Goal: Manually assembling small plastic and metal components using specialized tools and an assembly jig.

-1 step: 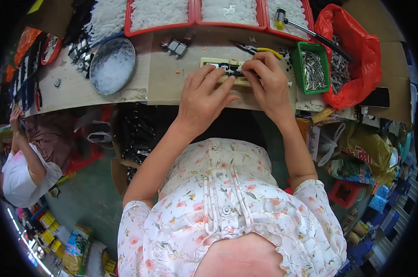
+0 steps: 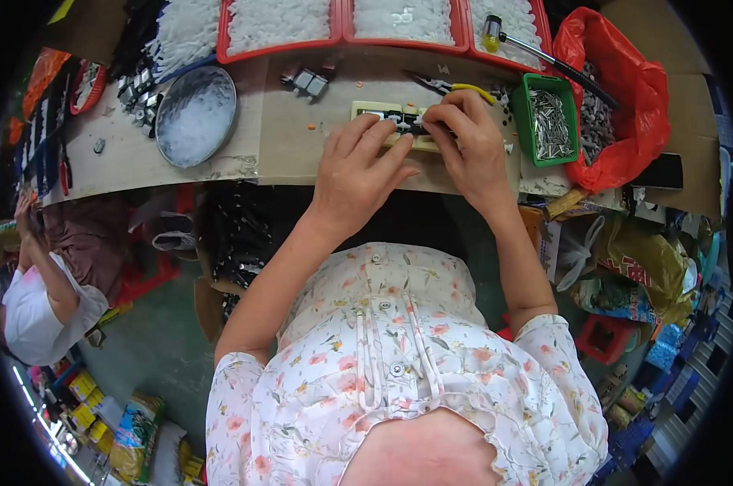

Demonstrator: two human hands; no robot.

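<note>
A cream rectangular fixture (image 2: pixel 375 112) lies on the cardboard-covered bench (image 2: pixel 285 146), with small dark parts set in a row on it. My left hand (image 2: pixel 358 170) lies over its near edge, fingers stretched onto it and holding it down. My right hand (image 2: pixel 472 142) is curled over the fixture's right end, its fingertips pinched on a small dark part (image 2: pixel 411 124) in the row. The right half of the fixture is hidden under my hands.
Red trays (image 2: pixel 281 50) of white parts line the far edge. A metal bowl (image 2: pixel 195 113) of white pieces stands left. A green bin (image 2: pixel 549 121) of metal pins, a red bag (image 2: pixel 634 97), a hammer (image 2: pixel 536 49) and yellow-handled pliers (image 2: pixel 451 85) lie right. Another person (image 2: pixel 38 308) sits far left.
</note>
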